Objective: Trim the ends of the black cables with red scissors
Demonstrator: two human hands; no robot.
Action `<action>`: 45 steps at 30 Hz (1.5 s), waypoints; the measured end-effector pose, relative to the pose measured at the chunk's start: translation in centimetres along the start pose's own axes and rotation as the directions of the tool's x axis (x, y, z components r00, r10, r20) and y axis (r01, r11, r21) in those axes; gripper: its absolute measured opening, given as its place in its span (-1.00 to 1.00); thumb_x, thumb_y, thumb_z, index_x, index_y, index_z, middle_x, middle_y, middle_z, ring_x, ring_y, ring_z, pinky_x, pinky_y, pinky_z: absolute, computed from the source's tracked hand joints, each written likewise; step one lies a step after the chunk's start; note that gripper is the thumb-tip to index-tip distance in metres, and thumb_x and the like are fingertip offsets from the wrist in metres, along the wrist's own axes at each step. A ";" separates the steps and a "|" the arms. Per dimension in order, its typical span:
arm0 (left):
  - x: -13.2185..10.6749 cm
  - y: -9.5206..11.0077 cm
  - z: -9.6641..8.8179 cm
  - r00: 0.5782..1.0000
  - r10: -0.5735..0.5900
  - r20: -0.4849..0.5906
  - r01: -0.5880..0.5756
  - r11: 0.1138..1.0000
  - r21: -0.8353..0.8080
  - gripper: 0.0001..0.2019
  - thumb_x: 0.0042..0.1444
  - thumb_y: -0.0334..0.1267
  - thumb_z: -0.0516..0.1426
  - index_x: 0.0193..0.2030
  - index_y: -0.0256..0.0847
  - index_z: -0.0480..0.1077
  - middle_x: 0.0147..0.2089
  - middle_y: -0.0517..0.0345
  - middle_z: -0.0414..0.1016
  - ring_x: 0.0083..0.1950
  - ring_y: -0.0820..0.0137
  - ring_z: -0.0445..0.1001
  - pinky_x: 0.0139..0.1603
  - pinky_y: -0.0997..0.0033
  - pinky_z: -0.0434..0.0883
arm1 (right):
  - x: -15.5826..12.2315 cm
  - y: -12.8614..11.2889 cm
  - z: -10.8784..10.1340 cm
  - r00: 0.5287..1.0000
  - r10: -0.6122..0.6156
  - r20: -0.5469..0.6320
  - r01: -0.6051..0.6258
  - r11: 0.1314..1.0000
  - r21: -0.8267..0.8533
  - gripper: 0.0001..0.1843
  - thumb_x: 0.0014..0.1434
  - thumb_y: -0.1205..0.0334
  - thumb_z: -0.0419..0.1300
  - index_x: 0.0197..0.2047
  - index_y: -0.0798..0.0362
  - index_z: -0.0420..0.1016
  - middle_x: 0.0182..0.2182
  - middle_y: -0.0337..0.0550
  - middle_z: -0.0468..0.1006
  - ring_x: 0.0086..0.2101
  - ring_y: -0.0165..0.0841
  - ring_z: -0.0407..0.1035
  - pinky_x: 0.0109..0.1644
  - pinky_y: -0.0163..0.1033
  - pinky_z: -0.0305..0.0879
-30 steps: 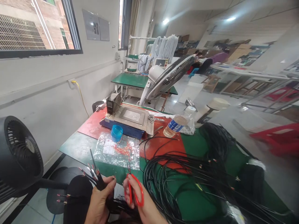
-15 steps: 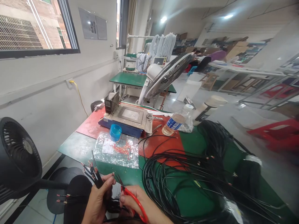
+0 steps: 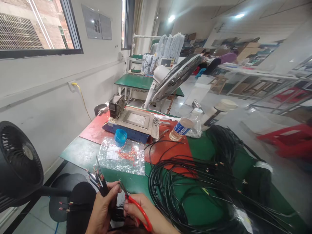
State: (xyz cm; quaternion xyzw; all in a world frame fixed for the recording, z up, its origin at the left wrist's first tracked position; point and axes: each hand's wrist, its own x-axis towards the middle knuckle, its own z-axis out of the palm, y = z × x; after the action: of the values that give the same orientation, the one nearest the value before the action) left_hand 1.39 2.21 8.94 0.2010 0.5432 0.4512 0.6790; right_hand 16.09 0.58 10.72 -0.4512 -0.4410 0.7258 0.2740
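Note:
At the bottom edge, my left hand (image 3: 103, 208) is closed round a bundle of black cables (image 3: 98, 178) whose stripped, coloured ends fan upward. Just to its right, my right hand (image 3: 140, 208) grips red-handled scissors (image 3: 136, 209), blades tilted up-left toward a wire end by my left thumb. A big tangle of black cable (image 3: 195, 185) lies on the green table (image 3: 73, 151) to the right of both hands.
A clear bag of small red parts (image 3: 122, 157) and a blue cap (image 3: 120, 137) lie ahead. Behind are a flat metal-topped machine (image 3: 134, 122), a water bottle (image 3: 182, 126) and a white tilted fan (image 3: 175, 79). A black fan (image 3: 18, 162) stands at left.
The scissors swung from upright to leaning left, their tips now close to my left thumb. My right hand dropped slightly; the left hand kept its hold on the bundle.

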 end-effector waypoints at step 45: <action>0.4 0.2 -0.8 0.976 0.215 -0.039 -0.180 0.892 0.415 -0.66 -0.26 -0.02 0.29 -0.38 -0.23 0.55 -0.32 0.02 0.57 -0.18 0.16 0.44 -0.08 0.23 0.29 | -1.1 -1.1 0.3 0.986 0.164 0.012 -0.161 0.946 0.283 -0.62 -0.08 0.01 0.17 -0.58 0.22 0.41 -0.76 -0.37 0.19 -0.79 -0.62 0.00 -0.72 -0.41 -0.15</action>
State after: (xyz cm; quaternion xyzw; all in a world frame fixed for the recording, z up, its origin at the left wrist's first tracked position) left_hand 0.63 2.47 8.59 0.3734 0.6302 0.4023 0.5492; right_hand 16.33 0.08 12.26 -0.4464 -0.2926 0.7989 0.2774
